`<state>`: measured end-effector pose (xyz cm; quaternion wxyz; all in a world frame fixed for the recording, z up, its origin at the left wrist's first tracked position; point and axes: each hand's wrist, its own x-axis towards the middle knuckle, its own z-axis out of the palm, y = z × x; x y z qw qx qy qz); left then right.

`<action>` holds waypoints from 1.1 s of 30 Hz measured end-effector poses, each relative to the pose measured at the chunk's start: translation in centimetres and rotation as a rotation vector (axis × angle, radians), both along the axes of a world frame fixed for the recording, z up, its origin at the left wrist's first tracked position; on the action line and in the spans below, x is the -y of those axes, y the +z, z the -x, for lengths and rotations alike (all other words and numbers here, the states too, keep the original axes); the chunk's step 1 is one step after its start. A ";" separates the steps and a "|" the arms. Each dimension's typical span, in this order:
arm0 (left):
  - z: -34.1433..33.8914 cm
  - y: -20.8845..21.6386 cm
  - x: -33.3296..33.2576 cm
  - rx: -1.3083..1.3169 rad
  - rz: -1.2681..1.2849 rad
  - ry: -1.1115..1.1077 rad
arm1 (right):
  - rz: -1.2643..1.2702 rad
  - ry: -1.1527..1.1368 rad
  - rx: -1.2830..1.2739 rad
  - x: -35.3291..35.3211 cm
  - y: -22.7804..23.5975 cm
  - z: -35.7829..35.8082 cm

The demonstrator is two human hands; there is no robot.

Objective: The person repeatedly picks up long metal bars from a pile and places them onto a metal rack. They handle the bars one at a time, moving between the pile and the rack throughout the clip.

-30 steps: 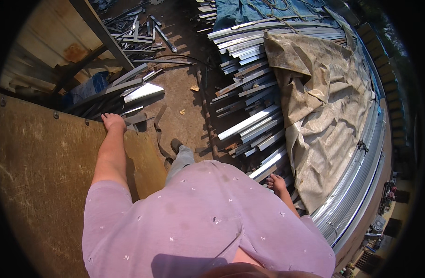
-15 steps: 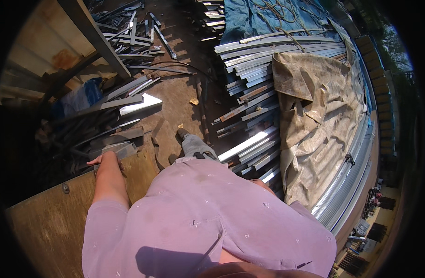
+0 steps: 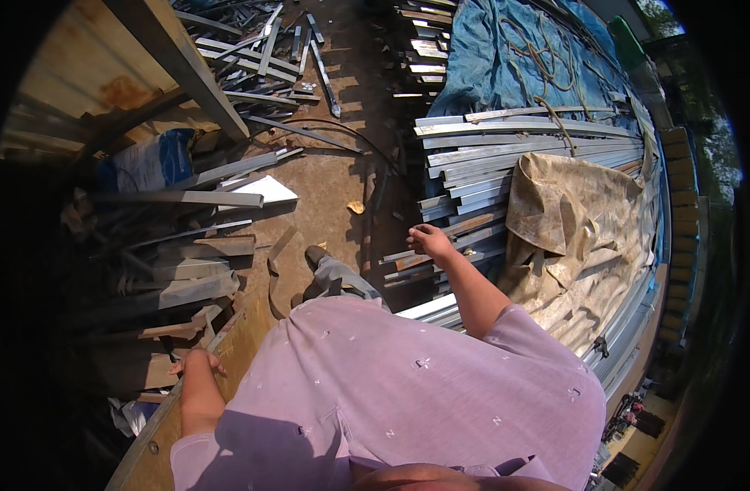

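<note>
My left hand (image 3: 200,362) is at the top edge of a brown wooden board (image 3: 172,417) on my left. The wrist bends over the edge and the fingers grip it; part of the grip is hidden behind the wrist. My right hand (image 3: 429,241) is held out in front, above the ends of stacked metal profiles (image 3: 473,184). Its fingers are loosely bent and apart, with nothing visible in them. A worn beige tarp (image 3: 575,213) covers part of the stack to the right of this hand.
Metal offcuts (image 3: 195,270) are piled at the left, beside a blue and white sack (image 3: 150,164) and a steel post (image 3: 178,65). More scrap lengths (image 3: 264,49) lie far ahead. A blue tarp (image 3: 522,57) with rope covers the far stack. A dark hose (image 3: 379,147) crosses the brown ground.
The board has swung round with my left hand, showing more offcuts behind it. My right hand, mostly hidden by my body before, has come up and forward over the profiles.
</note>
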<state>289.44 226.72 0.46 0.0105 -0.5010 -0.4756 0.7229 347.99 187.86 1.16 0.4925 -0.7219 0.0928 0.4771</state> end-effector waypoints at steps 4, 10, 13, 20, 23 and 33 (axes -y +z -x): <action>3.5 1.1 5.0 -0.019 -0.069 0.038 | 0.010 0.283 -0.055 -2.3 -3.1 -0.5; 7.9 2.7 11.3 -0.041 -0.130 0.107 | 0.347 0.323 -0.131 3.1 -7.8 -0.5; 9.8 3.6 14.1 -0.065 -0.147 0.132 | 0.494 0.470 -0.112 4.9 -6.3 -1.7; 13.3 7.9 21.0 -0.116 -0.129 0.225 | 0.483 0.680 -0.068 0.8 -7.5 -7.2; 19.6 4.9 27.3 -0.082 -0.211 0.211 | 0.391 0.705 -0.111 -6.2 -7.7 -7.0; 29.6 3.0 38.3 0.088 -0.366 -0.125 | 0.147 1.118 0.019 -22.4 -1.2 10.1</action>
